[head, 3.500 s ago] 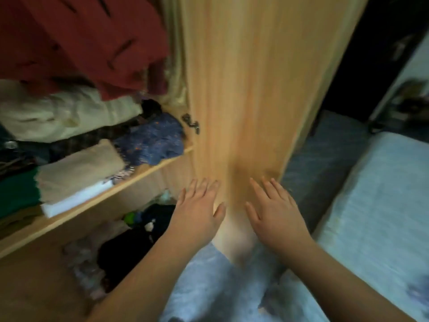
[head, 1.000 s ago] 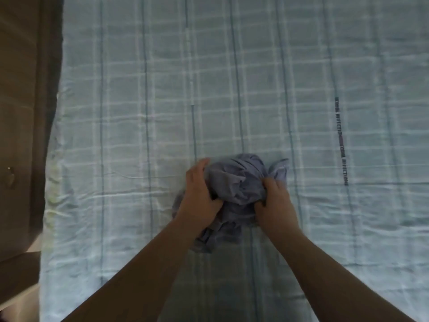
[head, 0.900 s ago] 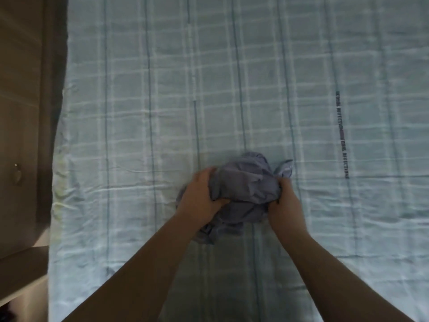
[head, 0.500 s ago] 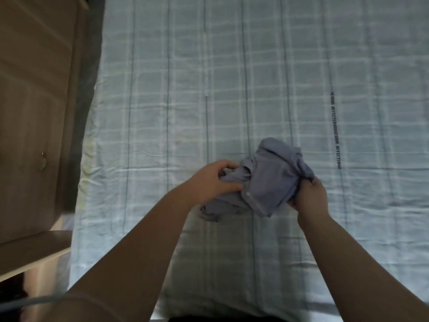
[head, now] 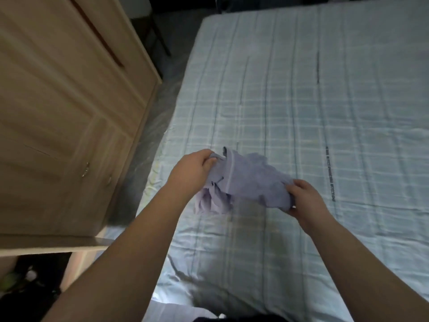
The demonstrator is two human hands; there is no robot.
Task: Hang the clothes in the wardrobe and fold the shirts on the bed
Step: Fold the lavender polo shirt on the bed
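Note:
A crumpled lavender-blue shirt (head: 246, 180) hangs partly stretched between my two hands just above the bed (head: 301, 101), which has a pale blue checked sheet. My left hand (head: 195, 169) grips the shirt's upper left edge near a seam. At the shirt's lower right end my right hand (head: 304, 197) pinches the cloth. A bunched part of the shirt droops below my left hand and touches the sheet. The wooden wardrobe (head: 60, 117) stands to the left, its doors closed in this view.
A narrow strip of grey floor (head: 148, 126) runs between the wardrobe and the bed's left edge. A wooden ledge (head: 53, 245) juts out at lower left with dark items beneath it. A dark chair leg shows at the top by the bed's far corner.
My hands left the wardrobe and took up the balled shirt on the bed. Over the last second they pulled apart, spreading it out. The view has swung left toward the wardrobe.

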